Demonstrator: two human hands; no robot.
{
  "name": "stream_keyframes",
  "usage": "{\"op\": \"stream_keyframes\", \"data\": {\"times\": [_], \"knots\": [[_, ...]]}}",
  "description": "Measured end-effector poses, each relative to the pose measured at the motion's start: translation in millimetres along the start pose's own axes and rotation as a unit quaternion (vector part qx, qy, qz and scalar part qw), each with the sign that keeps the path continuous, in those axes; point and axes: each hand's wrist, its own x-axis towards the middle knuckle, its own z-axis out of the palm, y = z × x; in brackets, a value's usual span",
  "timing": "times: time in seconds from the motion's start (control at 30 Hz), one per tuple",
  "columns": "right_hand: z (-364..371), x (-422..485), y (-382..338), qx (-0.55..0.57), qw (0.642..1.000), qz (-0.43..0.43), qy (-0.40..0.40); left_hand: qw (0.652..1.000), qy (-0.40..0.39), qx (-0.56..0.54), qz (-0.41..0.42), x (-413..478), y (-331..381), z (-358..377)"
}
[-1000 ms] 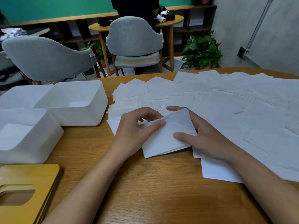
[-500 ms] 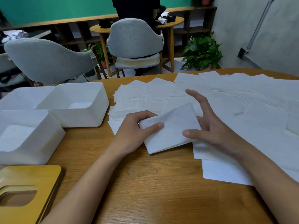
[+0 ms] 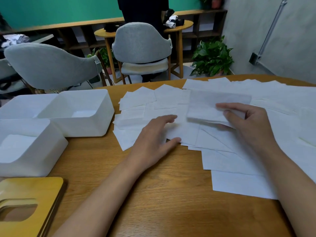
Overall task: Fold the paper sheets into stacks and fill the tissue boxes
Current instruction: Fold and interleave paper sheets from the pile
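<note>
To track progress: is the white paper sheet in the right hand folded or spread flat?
Folded. The right hand pinches the white paper sheet, and layered edges show along its near side.

Well beyond the fingers (image 3: pixel 169 118) of the left hand (image 3: pixel 153 142) stood a grey upholstered shell chair (image 3: pixel 142 43), a round wooden side table (image 3: pixel 187 25) and low wooden shelving (image 3: pixel 68 25) under a teal wall (image 3: pixel 59 9); beyond the right hand (image 3: pixel 253 124), a leafy green potted plant (image 3: pixel 212 57) beside a grey plaster wall (image 3: pixel 290 40)

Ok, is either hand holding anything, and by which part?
The right hand pinches a folded sheet by its right end; the left hand holds nothing.
</note>
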Motion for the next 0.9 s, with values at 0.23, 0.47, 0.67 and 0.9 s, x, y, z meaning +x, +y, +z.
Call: {"op": "stream_keyframes", "data": {"times": [0.23,0.47,0.67,0.9], "knots": [[2,2,11,-0.017,1.000,0.004,0.006,0.990,-0.073,0.083,0.085,15,-6,12],[6,-1,9,-0.086,0.996,-0.014,-0.018,0.988,-0.062,0.080,0.115,13,-5,15],[8,-2,8,-0.083,0.996,-0.027,-0.028,0.988,0.014,0.091,0.128,7,-2,11],[17,-13,11,-0.257,0.943,-0.144,-0.155,0.986,0.091,-0.015,0.141,-4,16,-5]]}}
